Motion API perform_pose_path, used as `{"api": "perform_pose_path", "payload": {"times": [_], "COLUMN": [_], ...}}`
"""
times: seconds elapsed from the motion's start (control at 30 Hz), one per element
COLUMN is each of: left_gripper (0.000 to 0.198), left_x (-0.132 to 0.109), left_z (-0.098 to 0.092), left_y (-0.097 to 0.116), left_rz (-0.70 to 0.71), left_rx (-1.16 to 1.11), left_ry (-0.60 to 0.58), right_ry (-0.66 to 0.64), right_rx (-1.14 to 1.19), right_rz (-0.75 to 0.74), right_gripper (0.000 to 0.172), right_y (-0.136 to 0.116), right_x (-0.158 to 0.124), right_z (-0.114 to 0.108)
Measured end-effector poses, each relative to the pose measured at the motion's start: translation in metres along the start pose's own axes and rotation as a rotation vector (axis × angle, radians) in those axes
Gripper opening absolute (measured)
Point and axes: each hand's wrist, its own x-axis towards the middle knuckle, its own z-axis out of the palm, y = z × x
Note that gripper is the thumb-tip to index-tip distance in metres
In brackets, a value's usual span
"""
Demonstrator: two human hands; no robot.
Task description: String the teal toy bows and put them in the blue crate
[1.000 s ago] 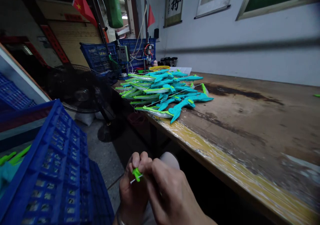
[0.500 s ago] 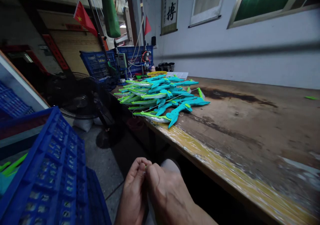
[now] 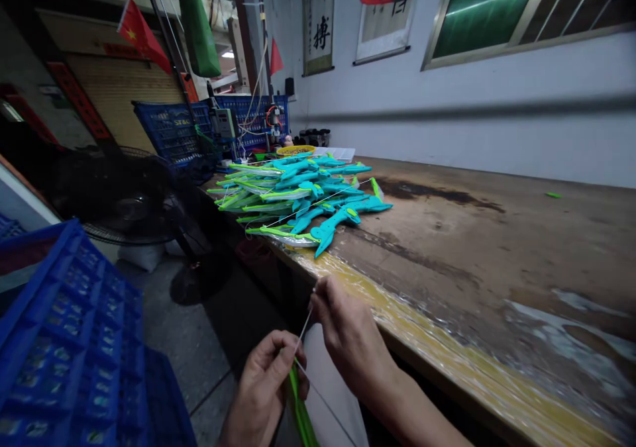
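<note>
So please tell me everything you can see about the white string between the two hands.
The white string is thin, pale and looks like cord. It runs taut and slanted from the left hand, low down, up to the right hand, whose fingertips pinch its upper end. The left hand grips it together with a green plastic piece that points downward. It hangs in front of the workbench edge, without touching it.

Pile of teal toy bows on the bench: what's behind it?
Behind the pile of teal toy bows: a yellow bowl, a white tray, dark jars, blue crates. Bowl contents unclear.

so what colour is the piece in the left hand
Bright green piece, gripped in the left hand; head view.
</note>
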Motion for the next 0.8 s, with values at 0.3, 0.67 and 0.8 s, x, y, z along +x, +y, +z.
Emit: {"api": "perform_pose_path", "payload": {"times": [0.3, 0.67, 0.8], "left_gripper": [0.034, 0.035, 0.033], "left_x": [-0.003, -0.007, -0.009], "left_z": [0.016, 0.022, 0.018], "left_y": [-0.021, -0.018, -0.021], "left_rz": [0.027, -0.063, -0.084], "left_rx": [0.118, -0.022, -0.05], "left_ry": [0.066, -0.013, -0.038], "right_ry": [-0.185, -0.212, -0.142], "right_rx": [0.315, 0.944, 0.524], "right_rz": [0.212, 0.557, 0.274], "right_gripper": [0.012, 0.033, 0.022], "right_y": [0.009, 0.021, 0.018], "right_x": [-0.039, -0.052, -0.061], "right_z": [-0.002, 0.008, 0.003]}}
